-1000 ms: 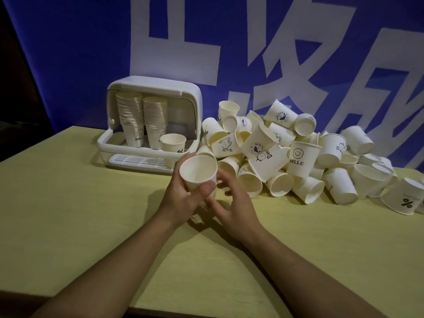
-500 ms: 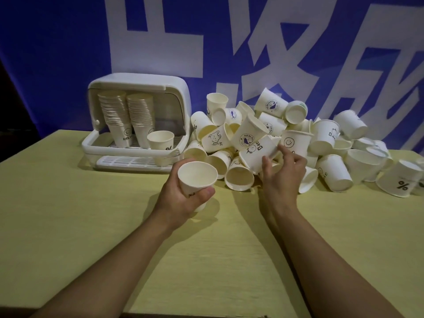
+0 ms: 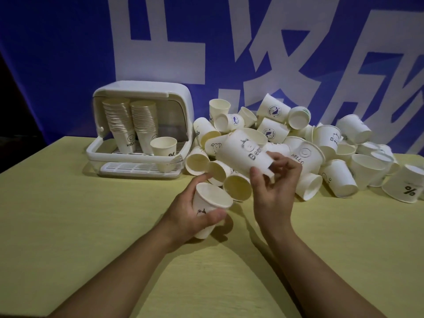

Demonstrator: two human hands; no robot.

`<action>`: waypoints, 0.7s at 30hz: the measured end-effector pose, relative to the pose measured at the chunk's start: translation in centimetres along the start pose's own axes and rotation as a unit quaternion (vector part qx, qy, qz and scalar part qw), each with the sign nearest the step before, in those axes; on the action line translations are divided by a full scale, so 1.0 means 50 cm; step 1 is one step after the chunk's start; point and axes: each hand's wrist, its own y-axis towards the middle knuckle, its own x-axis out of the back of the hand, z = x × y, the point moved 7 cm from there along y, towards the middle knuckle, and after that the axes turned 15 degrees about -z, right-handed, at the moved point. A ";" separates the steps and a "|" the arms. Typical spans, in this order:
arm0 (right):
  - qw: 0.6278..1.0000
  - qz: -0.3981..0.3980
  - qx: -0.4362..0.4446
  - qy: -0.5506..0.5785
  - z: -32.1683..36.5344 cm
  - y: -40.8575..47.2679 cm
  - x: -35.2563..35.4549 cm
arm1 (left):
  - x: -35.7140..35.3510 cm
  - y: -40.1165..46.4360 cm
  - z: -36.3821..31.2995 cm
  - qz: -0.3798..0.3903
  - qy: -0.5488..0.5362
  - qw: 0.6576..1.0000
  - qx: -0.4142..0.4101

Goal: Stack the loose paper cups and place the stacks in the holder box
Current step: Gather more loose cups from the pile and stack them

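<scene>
Stacking step, mid-tabletop: left hand (image 3: 183,216) grip wraps a cup (image 3: 210,206), mouth up. Right hand (image 3: 273,187) pinches 2nd cup (image 3: 246,154) by its base, tilted. Next: align base w/ mouth, nest it. Holder box (image 3: 137,154) at far-left edge.

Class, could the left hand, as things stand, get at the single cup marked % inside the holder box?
Probably not yet: the left hand already grips a cup. The way itself looks free, since the holder box is open at the front and the % cup stands nearest its front edge.
</scene>
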 end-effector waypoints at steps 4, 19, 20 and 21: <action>0.992 0.114 0.004 -0.049 -0.011 -0.038 -0.035 | -0.002 -0.001 -0.006 0.003 -0.008 1.000 0.008; 0.955 0.233 0.006 -0.180 -0.033 -0.069 -0.058 | 0.025 0.005 -0.028 -0.077 -0.008 0.997 -0.028; 0.952 0.243 -0.004 -0.188 -0.037 -0.071 -0.058 | 0.031 0.004 -0.032 -0.086 -0.004 0.996 -0.036; 0.947 0.253 -0.009 -0.196 -0.041 -0.073 -0.058 | 0.034 0.004 -0.034 -0.090 0.007 0.995 -0.038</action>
